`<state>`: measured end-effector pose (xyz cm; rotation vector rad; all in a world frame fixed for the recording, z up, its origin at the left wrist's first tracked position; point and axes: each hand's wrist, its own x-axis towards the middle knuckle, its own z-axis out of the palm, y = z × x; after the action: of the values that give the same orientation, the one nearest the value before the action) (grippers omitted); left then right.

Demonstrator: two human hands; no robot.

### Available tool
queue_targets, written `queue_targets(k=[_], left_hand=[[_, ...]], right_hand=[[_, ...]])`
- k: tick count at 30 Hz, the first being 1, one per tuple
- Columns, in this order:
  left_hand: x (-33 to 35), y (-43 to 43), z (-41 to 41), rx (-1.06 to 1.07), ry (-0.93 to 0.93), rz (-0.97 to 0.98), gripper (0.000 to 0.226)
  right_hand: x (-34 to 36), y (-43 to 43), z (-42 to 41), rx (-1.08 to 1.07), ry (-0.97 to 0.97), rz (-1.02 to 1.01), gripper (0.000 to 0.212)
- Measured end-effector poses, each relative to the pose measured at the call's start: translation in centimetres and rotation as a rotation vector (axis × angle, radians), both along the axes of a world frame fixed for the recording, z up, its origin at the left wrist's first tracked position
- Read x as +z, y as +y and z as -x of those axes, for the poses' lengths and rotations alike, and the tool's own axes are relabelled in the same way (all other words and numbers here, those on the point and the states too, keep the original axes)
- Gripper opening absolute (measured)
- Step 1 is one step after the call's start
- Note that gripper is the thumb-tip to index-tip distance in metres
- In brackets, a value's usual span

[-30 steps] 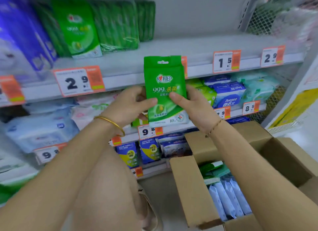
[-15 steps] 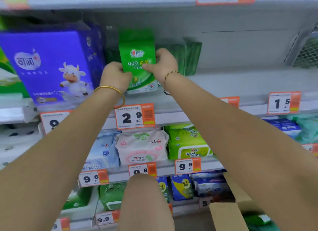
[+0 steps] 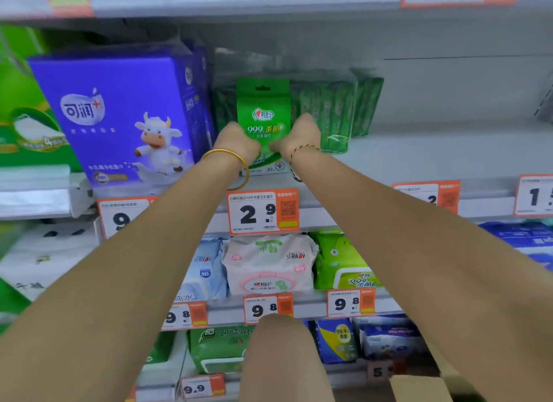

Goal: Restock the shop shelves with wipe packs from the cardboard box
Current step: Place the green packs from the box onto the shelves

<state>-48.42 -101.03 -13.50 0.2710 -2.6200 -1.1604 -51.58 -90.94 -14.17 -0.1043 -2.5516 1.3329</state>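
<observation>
A small green wipe pack stands upright on the upper shelf, above the 2.9 price tag. My left hand grips its left edge and my right hand grips its right edge, both arms stretched forward. Behind and to the right of it stand more green wipe packs of the same kind. Only a corner of the cardboard box shows at the bottom right.
A large purple box with a cow picture stands just left of the pack. The lower shelf holds pink, blue and green wipe packs. My knee rises at the bottom centre.
Both hands have carried the green pack from in front of me, above the box, up onto the upper shelf. My view has moved in closer to the shelves.
</observation>
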Motion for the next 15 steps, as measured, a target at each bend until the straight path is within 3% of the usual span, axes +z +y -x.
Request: queue_targets(k=[5,8,11,13,15], left_hand=[[0.0,0.5,-2.2,0.015,0.056,0.048,0.043],[-0.2,2.2,-5.8,-0.044,0.283,0.103,0.049],[-1.9,6.0,-10.8,-0.233,0.534,0.06,0.056],[-4.4,9.1,-13.4,-0.388,0.502,-0.009,0.055],[-7.7,12.6,-15.1,-0.547,0.327,0.018,0.049]], right_hand=[[0.8,1.1,-1.6,0.013,0.01,-0.021,0.062],[0.8,3.7,-4.8,0.071,0.142,0.081,0.047],[-0.9,8.2,-10.8,0.137,0.219,0.295,0.033],[-3.1,11.8,-15.4,0.163,0.182,0.361,0.029],[-6.7,15.6,-19.2,0.122,0.066,0.325,0.025]])
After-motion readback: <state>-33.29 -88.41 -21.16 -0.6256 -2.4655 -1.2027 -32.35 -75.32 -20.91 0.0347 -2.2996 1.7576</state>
